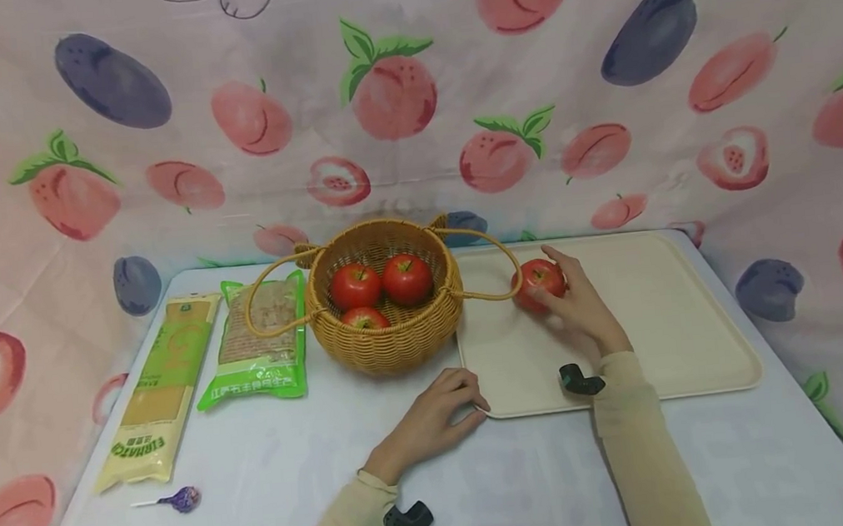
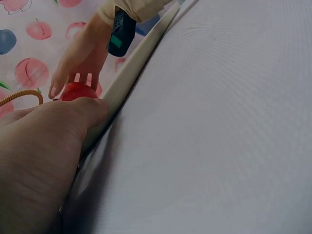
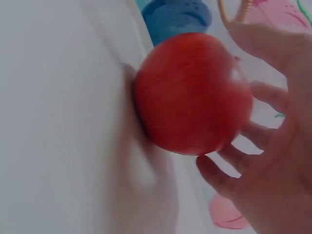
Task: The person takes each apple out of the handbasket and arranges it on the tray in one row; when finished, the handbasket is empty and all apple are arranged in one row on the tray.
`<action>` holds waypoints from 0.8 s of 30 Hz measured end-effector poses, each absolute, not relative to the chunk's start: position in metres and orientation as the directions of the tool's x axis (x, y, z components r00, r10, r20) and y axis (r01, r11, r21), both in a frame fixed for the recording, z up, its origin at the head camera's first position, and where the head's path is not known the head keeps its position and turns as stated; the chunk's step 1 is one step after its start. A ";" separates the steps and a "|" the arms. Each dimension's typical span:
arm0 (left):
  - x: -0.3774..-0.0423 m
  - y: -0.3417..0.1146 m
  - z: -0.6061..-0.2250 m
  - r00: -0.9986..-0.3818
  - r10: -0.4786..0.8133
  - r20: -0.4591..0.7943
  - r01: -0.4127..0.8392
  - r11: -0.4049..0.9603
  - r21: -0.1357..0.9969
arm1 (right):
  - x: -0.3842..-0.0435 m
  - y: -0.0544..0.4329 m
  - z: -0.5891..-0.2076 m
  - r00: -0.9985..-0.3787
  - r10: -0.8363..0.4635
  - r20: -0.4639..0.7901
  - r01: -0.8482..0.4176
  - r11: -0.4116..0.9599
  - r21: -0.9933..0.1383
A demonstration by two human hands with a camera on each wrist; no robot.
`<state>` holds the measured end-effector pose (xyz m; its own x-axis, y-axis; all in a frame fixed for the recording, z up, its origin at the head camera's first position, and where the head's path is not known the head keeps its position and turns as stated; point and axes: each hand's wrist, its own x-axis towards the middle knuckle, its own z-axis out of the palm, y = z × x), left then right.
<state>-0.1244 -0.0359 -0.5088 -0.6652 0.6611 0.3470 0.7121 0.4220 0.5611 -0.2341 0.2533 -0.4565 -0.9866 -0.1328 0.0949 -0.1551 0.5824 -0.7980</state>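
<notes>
Head view: the right hand point(image 1: 582, 307) grips an apple point(image 1: 538, 274) at the left side of the tray point(image 1: 660, 317), whose near-left corner the left hand point(image 1: 435, 416) pinches. Handling this apple seems the step in hand; the next move calls for avoiding the handle point(image 1: 485, 296) beside it. The basket point(image 1: 391, 345) holds three more apples point(image 1: 355, 286); a packet point(image 1: 152, 412), bag point(image 1: 267, 301) and lollipop point(image 1: 184, 499) lie to its left.

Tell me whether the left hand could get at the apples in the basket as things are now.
Probably yes. The basket stands close by, open on top, and nothing covers the apples inside. The left hand would just have to leave the corner of the tray first.
</notes>
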 end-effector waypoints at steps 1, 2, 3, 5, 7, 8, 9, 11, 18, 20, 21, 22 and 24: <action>-0.124 -0.036 -0.509 -0.665 0.662 0.345 0.711 0.422 0.562 | -0.234 0.254 -0.455 -0.984 -0.127 0.123 -0.173 0.568 -0.804; -0.124 -0.036 -0.509 -0.665 0.663 0.344 0.711 0.423 0.562 | -0.233 0.254 -0.452 -0.983 -0.116 0.145 -0.185 0.553 -0.813; -0.124 -0.035 -0.509 -0.666 0.663 0.344 0.711 0.423 0.562 | -0.231 0.253 -0.449 -0.980 -0.106 0.170 -0.200 0.533 -0.822; -0.124 -0.035 -0.508 -0.668 0.661 0.341 0.708 0.425 0.563 | -0.227 0.249 -0.440 -0.973 -0.086 0.214 -0.229 0.484 -0.844; -0.123 -0.034 -0.508 -0.670 0.660 0.340 0.706 0.426 0.565 | -0.221 0.245 -0.431 -0.963 -0.074 0.258 -0.263 0.453 -0.852; -0.123 -0.034 -0.509 -0.670 0.658 0.344 0.707 0.424 0.566 | -0.219 0.242 -0.426 -0.958 -0.074 0.276 -0.279 0.439 -0.854; -0.123 -0.034 -0.510 -0.668 0.657 0.349 0.710 0.423 0.563 | -0.216 0.240 -0.421 -0.953 -0.074 0.293 -0.296 0.429 -0.853; -0.123 -0.033 -0.511 -0.669 0.654 0.353 0.710 0.422 0.563 | -0.211 0.235 -0.415 -0.943 -0.080 0.324 -0.326 0.431 -0.842; -0.120 -0.033 -0.511 -0.662 0.653 0.368 0.719 0.416 0.557 | -0.208 0.226 -0.408 -0.904 -0.104 0.414 -0.414 0.446 -0.793; -0.121 -0.034 -0.510 -0.662 0.652 0.369 0.719 0.415 0.557 | -0.208 0.224 -0.406 -0.895 -0.113 0.432 -0.434 0.446 -0.782; -0.121 -0.034 -0.509 -0.660 0.652 0.373 0.722 0.415 0.553 | -0.209 0.222 -0.405 -0.892 -0.117 0.437 -0.440 0.446 -0.779; -0.121 -0.034 -0.508 -0.660 0.652 0.373 0.722 0.414 0.555 | -0.209 0.221 -0.404 -0.891 -0.119 0.439 -0.442 0.448 -0.777; -0.122 -0.035 -0.507 -0.660 0.651 0.375 0.722 0.413 0.555 | -0.209 0.218 -0.402 -0.892 -0.125 0.435 -0.442 0.448 -0.777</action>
<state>-0.1218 -0.0345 -0.5068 -0.6603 0.6507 0.3748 0.7221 0.4132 0.5548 -0.2088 0.2180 -0.4017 -0.8917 -0.1255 0.4349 -0.4421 0.4478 -0.7772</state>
